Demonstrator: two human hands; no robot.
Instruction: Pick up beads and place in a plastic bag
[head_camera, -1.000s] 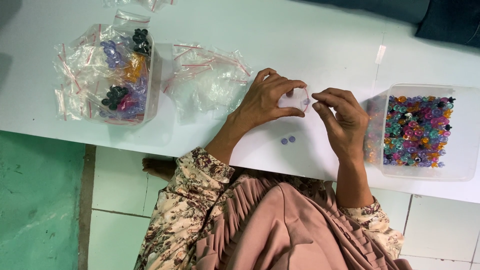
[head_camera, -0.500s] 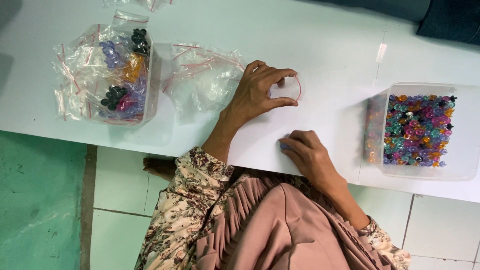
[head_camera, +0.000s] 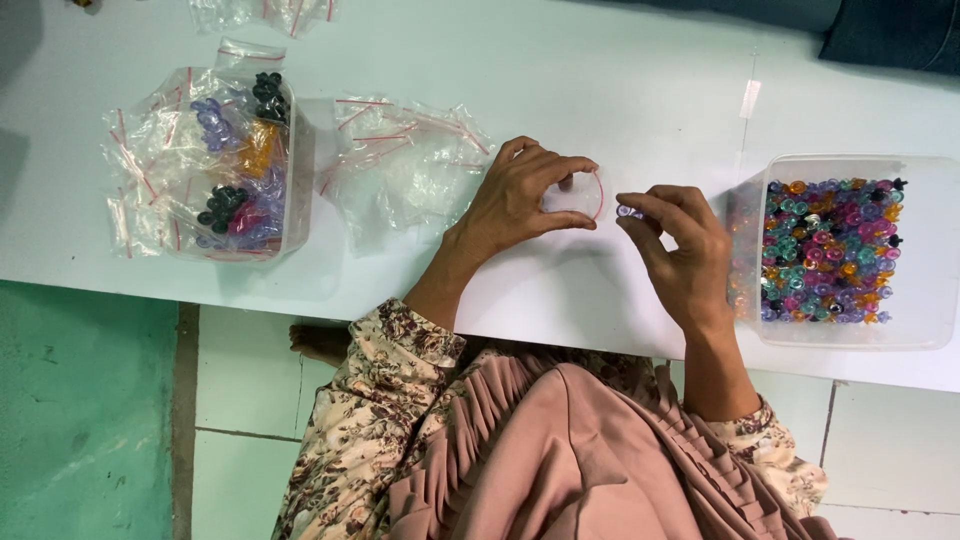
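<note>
My left hand (head_camera: 525, 195) holds a small clear zip bag (head_camera: 580, 195) with a red seal strip, its mouth held apart and facing right. My right hand (head_camera: 680, 245) pinches a small pale purple bead (head_camera: 628, 211) at its fingertips, just right of the bag's mouth. Both hands are over the white table (head_camera: 600, 80). A clear plastic tub (head_camera: 940, 250) of mixed coloured beads (head_camera: 825, 250) stands to the right of my right hand.
A pile of empty clear zip bags (head_camera: 410, 160) lies left of my left hand. Further left, a clear tub (head_camera: 295, 170) holds filled bags of beads (head_camera: 225, 165). More bags (head_camera: 265, 12) lie at the table's far edge. Tiled floor shows below the table's near edge.
My right hand rose from the table's near edge, where it was over loose beads, to the bag's mouth with a bead pinched in it. My left hand stayed on the bag.
</note>
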